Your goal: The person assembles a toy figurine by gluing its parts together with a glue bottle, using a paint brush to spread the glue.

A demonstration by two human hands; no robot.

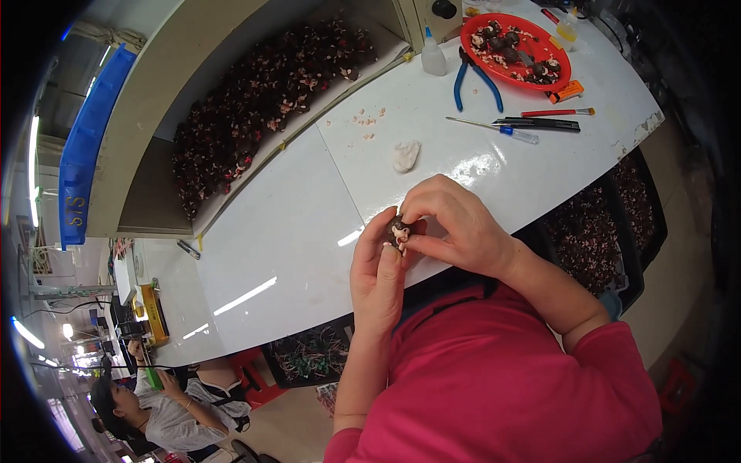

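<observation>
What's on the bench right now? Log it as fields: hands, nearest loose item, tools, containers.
Left hand: holds small figure
Right hand: fingers on same figure
Nearest loose item: white lump, on white table
Tools: blue-handled pliers, screwdriver, red brush
Containers: red dish and pale bin, both holding dark pieces; squeeze bottle

Glossy white worktable (270, 247), pale floor (691, 239); glowing tube light (32, 158)
</observation>
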